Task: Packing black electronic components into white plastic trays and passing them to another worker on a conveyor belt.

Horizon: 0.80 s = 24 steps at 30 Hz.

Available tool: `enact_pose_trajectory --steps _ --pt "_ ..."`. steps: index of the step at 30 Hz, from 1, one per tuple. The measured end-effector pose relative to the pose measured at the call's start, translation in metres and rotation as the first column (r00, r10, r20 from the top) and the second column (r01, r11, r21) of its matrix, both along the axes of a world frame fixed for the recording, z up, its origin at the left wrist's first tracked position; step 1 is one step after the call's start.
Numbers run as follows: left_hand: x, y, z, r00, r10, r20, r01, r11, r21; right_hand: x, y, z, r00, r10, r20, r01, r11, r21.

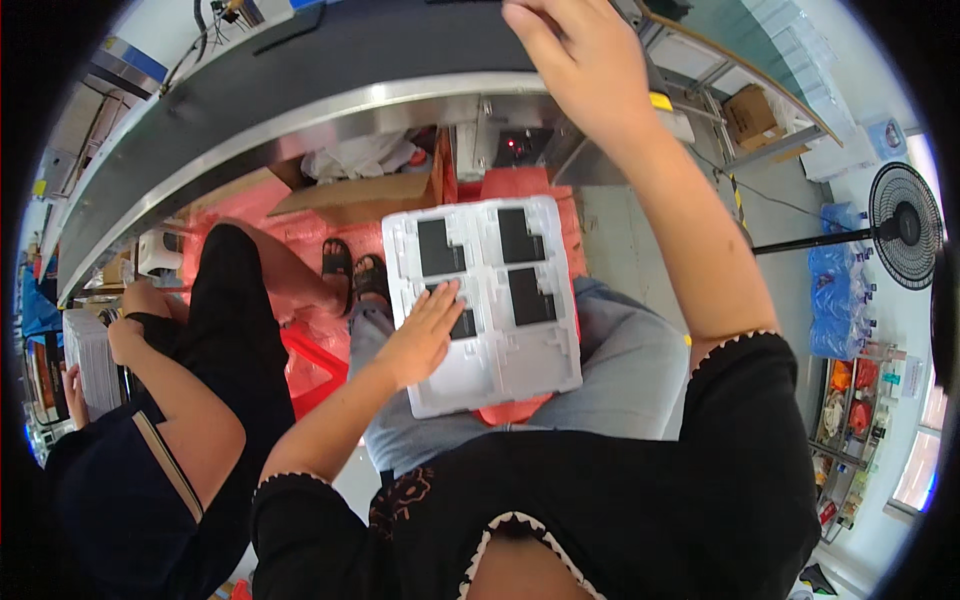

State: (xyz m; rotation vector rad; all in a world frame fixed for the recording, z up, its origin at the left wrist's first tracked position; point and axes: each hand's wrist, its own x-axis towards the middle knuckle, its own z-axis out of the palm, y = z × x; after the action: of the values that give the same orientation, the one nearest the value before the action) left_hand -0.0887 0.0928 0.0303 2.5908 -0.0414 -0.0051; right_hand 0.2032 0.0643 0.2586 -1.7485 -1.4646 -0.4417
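Note:
A white molded plastic tray [540, 370] rests on my lap, with several flat black notched pieces in its pockets. One such black piece [525, 235] sits at the upper right and another black piece [533, 296] below it. At the upper left lies a third black piece [441, 246]. My left hand [420, 335] is open, its stretched fingers over a partly covered piece in the left column. The front pockets hold no black pieces. My right hand [585, 60] reaches to the dark conveyor belt [400, 50]; the upper edge cuts off its fingers, so what it grips is hidden.
A co-worker [170, 440] sits close on my left, beside a stack of pale trays [92, 360]. The belt's metal rail [350, 105] crosses ahead, above a cardboard box [360, 195]. A black fan [903, 225] and wrapped blue bottles [838, 290] stand at right.

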Motion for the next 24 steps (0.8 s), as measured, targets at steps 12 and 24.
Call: enact_pose_trajectory --steps 12,24 --pt "0.155 0.134 0.193 0.396 0.284 0.873 -0.648 0.760 0.046 0.171 0.096 0.021 0.954 -0.128 0.273 0.291 0.619 -0.729" --pt "0.275 0.157 0.188 0.494 0.761 0.420 -0.861 0.362 0.356 -0.034 -0.099 -0.034 0.980 -0.156 -0.122 0.113 0.947 -0.301"
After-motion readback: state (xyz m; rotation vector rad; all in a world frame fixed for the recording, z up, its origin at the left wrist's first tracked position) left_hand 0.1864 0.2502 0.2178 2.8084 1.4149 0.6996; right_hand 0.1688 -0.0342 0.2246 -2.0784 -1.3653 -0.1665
